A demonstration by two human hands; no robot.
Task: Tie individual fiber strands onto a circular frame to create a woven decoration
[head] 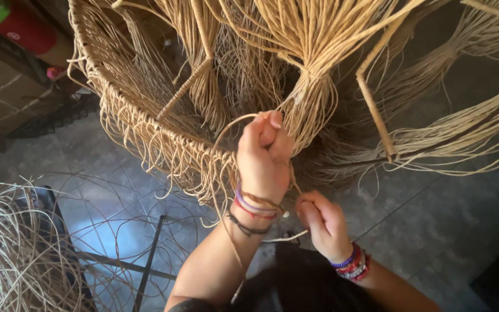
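Closest in, the right hand (323, 222) pinches a pale cane strand (287, 236) low down. Just above, the left hand (265, 153) is fisted around a looped strand (226, 130) at the woven rim (145, 124) of the big wicker frame (295, 52). Loose cane pile (7, 248) on the floor (434, 231), left.

The left hand (264, 156) pinches a cane strand (229, 130) at the woven frame's rim (145, 124); the right hand (321, 222) grips another strand below.

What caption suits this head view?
Left hand and right hand pull a rattan strand at a woven frame's rim.
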